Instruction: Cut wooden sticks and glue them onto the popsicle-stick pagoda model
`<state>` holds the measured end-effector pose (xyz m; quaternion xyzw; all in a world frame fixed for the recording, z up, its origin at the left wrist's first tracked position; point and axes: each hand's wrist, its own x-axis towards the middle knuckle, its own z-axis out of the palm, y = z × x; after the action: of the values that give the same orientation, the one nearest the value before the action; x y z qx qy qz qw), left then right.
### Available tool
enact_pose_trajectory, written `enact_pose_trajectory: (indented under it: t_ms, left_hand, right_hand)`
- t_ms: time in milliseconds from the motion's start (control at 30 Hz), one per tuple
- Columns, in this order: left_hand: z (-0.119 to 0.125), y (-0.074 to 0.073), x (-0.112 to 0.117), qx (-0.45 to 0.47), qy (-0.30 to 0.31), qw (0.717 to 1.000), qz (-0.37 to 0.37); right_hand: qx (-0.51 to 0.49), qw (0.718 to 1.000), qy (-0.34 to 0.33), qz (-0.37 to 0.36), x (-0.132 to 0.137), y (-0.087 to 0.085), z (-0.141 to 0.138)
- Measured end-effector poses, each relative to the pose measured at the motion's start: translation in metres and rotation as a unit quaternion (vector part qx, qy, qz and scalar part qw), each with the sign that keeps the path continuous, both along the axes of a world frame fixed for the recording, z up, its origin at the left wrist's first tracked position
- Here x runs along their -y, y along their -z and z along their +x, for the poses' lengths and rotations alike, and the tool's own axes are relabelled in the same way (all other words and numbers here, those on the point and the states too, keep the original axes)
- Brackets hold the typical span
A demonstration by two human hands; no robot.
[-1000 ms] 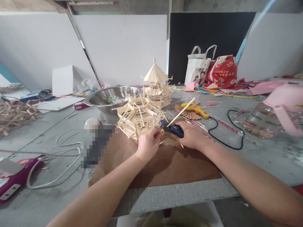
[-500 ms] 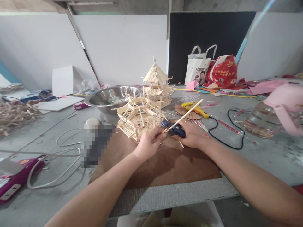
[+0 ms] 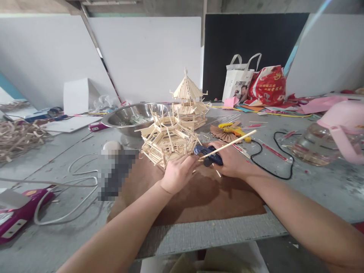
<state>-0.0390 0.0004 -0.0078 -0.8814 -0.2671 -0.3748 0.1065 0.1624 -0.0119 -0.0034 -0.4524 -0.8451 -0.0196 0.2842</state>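
Note:
My left hand [image 3: 179, 172] is closed on a thin wooden stick [image 3: 236, 142] that slants up to the right, across the front of a dark blue hand tool [image 3: 214, 154]. My right hand [image 3: 231, 157] is wrapped round that tool, which has a round dark part low on its near side; its exact kind I cannot make out. Just behind my left hand stands an open lattice model of wooden sticks [image 3: 167, 142]. A roofed stick tower [image 3: 187, 93] rises farther back. Under my hands lies a brown mat [image 3: 210, 203], with a short stick piece [image 3: 218, 173] by the tool.
A steel basin [image 3: 113, 120] stands behind left. Right of my hands are a yellow glue gun [image 3: 239, 132] with a black cord, a brown paper fan [image 3: 220, 131] and a pink-lidded jug [image 3: 311, 146]. At left lie a purple power strip [image 3: 27, 212] and white cable [image 3: 68, 220].
The stick has swung lower, its far end moving right and down. My left hand has turned over slightly, knuckles now upward. My right hand keeps the blue tool in nearly the same place.

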Motion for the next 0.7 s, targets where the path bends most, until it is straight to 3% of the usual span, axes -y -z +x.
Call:
enact_pose_trajectory:
  t_ms: [200,333,500,600,700]
  left_hand:
    - [-0.0014,-0.0010,-0.0013,-0.040,-0.026,0.999,0.012]
    - [-0.0031,-0.0025,-0.0030,-0.053,-0.013,0.998,0.030]
    - [-0.0078,-0.0043,-0.0085,-0.026,0.000,1.000,0.017]
    - [-0.0072,-0.0031,-0.0084,0.009,-0.008,1.000,-0.022]
    - [-0.0023,-0.0021,-0.0046,0.041,-0.012,0.991,-0.129]
  right_hand:
    - [0.004,1.000,0.004,-0.013,0.0021,-0.0034,-0.0035]
    - [0.007,1.000,0.005,-0.024,0.0029,-0.0034,-0.0036]
    - [0.014,0.999,-0.036,-0.032,0.0073,-0.0061,-0.0040]
    - [0.002,1.000,-0.016,-0.019,0.0079,-0.0060,-0.0017]
    - [0.008,0.998,0.061,0.015,0.0031,-0.0023,0.0049]
